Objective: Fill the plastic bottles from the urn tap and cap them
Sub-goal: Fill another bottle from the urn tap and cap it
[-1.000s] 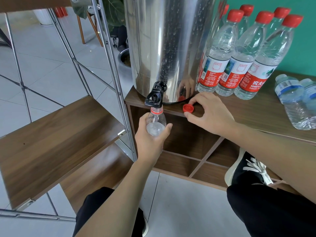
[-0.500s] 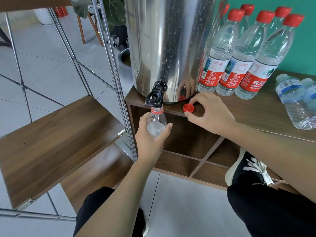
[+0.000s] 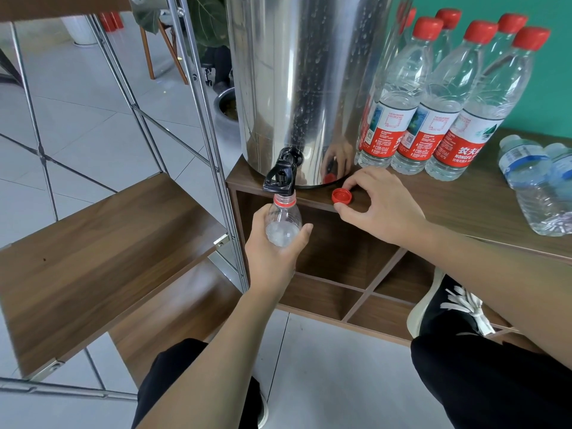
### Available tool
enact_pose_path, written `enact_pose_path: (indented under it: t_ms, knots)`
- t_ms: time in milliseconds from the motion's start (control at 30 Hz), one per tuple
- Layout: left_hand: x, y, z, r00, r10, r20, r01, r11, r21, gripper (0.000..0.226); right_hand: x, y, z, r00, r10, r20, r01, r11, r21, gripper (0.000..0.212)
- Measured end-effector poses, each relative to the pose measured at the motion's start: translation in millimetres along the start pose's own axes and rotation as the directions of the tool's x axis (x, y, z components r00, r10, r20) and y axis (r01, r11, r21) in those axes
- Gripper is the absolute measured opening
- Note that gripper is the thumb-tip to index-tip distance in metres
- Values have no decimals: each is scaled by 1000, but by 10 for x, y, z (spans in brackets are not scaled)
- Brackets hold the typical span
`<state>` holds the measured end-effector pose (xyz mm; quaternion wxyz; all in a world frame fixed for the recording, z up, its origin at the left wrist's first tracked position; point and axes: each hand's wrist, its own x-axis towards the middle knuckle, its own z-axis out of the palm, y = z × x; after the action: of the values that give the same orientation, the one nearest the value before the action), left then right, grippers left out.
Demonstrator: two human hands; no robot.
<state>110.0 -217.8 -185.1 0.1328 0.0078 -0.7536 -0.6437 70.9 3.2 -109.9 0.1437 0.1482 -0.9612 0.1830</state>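
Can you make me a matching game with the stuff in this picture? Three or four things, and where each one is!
Things:
1. red cap
2. open bottle
3. urn
4. blue-label bottles

Places:
A. lying on their sides, far right of the cabinet top
B. held in the left hand under the black tap
C. on the cabinet edge by the right hand
D. standing beside the red-label bottles

Pairs: 1-C, 2-B, 3-D, 4-A

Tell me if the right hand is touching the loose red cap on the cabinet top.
Cannot tell. In the head view the right hand arches over the red cap, fingertips at its edge, with neither contact nor gap plain.
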Motion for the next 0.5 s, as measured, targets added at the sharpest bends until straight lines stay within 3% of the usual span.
enact_pose_path:
  t_ms: [500]
  knots:
    - [-2, 10, -9, 1000, 8, 9, -8, 1000, -9, 68, 8, -2, -5, 1000, 8, 14, -7, 1000, -6, 40]
